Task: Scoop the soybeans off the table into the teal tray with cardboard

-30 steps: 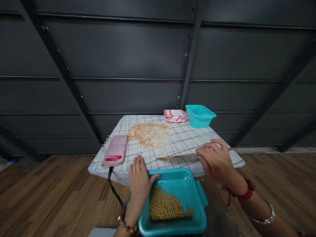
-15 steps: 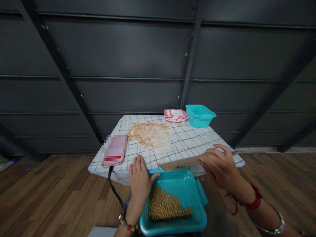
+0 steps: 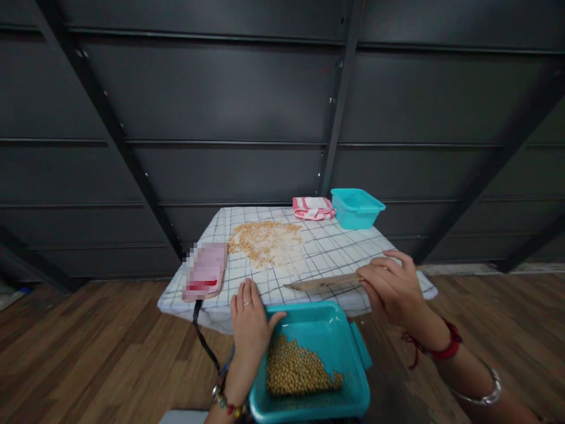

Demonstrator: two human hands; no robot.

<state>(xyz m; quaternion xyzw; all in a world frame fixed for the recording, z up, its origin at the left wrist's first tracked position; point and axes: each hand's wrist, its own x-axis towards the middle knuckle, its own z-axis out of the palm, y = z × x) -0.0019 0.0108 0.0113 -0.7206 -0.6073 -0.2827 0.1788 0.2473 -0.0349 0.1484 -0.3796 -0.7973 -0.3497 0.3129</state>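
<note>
My right hand [image 3: 392, 288] grips one end of a thin, flat strip of cardboard [image 3: 324, 284], which points left above the table's front edge. My left hand [image 3: 251, 318] lies flat with its fingers stretched forward onto the checked cloth and its thumb over the rim of a teal plastic tub [image 3: 355, 386]. Round tan beans [image 3: 300, 368], like soybeans, fill the near left part of this tub, which sits close in front of me against the table. More beans [image 3: 260, 229], with pale powder or flakes among them, are spread on the cloth farther back.
White cloth with dark checks [image 3: 326, 247] covers the table. A second teal tub [image 3: 358, 211] stands at the back right, beside a folded red-and-white striped cloth [image 3: 313, 208]. At the left edge lies a pink phone-like item [image 3: 207, 268], partly pixelated, with a dark strap. Behind rises a dark panelled wall [image 3: 229, 94].
My right hand has lifted slightly and turned the cardboard, so its broad face looks different and its left end sits a little higher. My left hand, the tub and the beans stay put.
</note>
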